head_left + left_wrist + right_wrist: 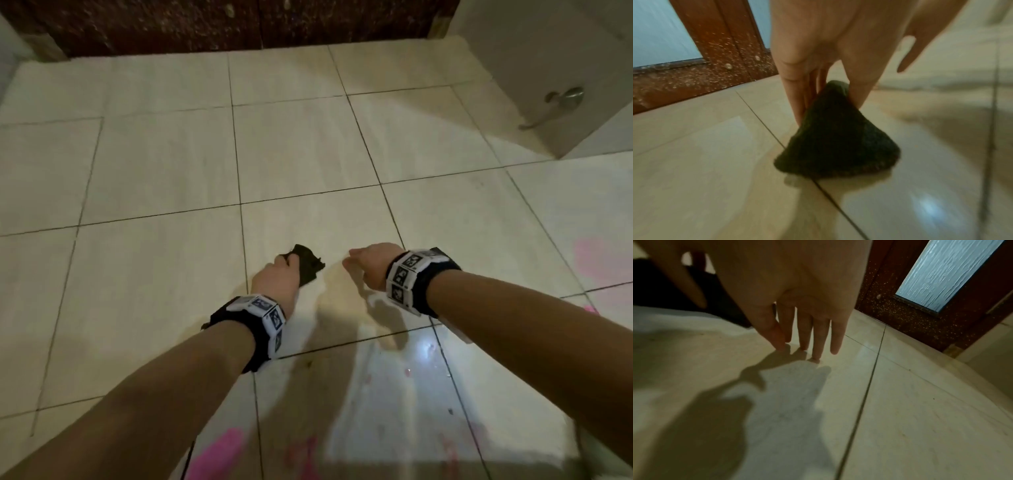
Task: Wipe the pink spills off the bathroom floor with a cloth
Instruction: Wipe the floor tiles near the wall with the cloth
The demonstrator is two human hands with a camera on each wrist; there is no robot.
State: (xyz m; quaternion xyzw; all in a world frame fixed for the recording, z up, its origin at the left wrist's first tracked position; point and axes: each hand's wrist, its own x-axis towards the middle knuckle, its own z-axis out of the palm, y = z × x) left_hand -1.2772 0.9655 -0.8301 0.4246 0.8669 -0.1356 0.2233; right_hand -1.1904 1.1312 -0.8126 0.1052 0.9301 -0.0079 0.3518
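Left hand low over the floor, fingers and thumb pinching the top of a dark cloth. In the left wrist view the cloth hangs as a cone, its lower edge at the tile surface over a grout line; contact not certain.

Right hand just beside the cloth, apart from it, holding nothing. Right wrist view: fingers straight, close together, tips touching or nearly touching the tile.

Pink spills lie on the near tiles below the forearms, a further patch at the far right edge. Cloth sits well apart from them. White cabinet door with metal handle upper right.
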